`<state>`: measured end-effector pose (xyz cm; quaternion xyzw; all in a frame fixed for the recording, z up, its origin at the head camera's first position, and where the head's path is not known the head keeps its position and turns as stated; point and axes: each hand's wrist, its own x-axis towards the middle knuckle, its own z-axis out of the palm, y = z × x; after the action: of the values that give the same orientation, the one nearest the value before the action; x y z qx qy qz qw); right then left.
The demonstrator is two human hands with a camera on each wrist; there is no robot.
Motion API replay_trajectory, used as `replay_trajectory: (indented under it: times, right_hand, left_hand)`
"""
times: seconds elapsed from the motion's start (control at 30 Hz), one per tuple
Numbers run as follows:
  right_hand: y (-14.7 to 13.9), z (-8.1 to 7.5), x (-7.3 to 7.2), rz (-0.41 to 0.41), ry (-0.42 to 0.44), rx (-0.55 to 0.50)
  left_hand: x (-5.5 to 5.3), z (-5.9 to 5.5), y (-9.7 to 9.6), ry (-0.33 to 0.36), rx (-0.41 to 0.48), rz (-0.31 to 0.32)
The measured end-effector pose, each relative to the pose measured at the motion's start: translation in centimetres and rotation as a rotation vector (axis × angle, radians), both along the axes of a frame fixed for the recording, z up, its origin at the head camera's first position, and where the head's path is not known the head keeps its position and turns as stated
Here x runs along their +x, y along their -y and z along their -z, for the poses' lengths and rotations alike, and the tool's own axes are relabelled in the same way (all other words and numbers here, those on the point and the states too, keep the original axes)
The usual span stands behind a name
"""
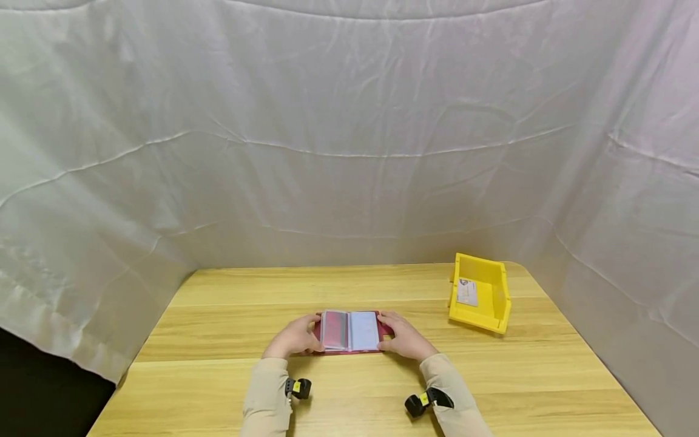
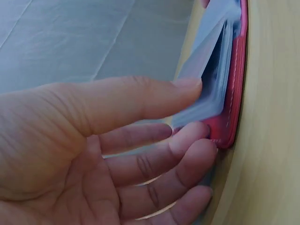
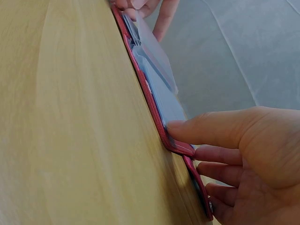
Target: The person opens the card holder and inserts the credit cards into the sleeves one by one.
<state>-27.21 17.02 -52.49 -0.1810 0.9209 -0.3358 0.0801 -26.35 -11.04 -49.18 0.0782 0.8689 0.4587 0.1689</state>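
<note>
A red card holder (image 1: pixel 349 351) lies spread open on the wooden table, its clear plastic sleeves (image 1: pixel 364 331) showing on both sides of the fold. At its left end, my left hand (image 1: pixel 295 337) grips the cover; in the left wrist view the thumb lies against lifted sleeves (image 2: pixel 215 96) and curled fingertips meet the red edge. My right hand (image 1: pixel 405 338) holds the opposite end. Its thumb presses the sleeve stack near the corner in the right wrist view, and the other fingers curl by the closure strap (image 3: pixel 198 187) that sticks out past the cover.
To the right, toward the back of the table (image 1: pixel 229 315), stands a yellow open-fronted bin (image 1: pixel 496 303). A small printed card (image 1: pixel 466 292) is inside it. Grey-white curtains (image 1: pixel 349 182) hang behind the table and along both sides.
</note>
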Motion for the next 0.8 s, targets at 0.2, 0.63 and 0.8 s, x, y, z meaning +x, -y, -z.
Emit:
replay_trajectory:
  times: [0.2, 0.63, 0.8]
  right_hand:
    - [0.0, -0.1, 0.0, 0.0, -0.005, -0.005]
    - [0.0, -0.1, 0.0, -0.008, -0.02, 0.004]
    - [0.0, -0.1, 0.1, -0.012, -0.024, 0.002]
  left_hand:
    - [-0.3, 0.0, 0.6, -0.169, -0.073, 0.031]
    - [-0.4, 1.5, 1.2, -0.198, -0.149, 0.14]
    - [-0.2, 1.6, 1.2, -0.19, -0.168, 0.145]
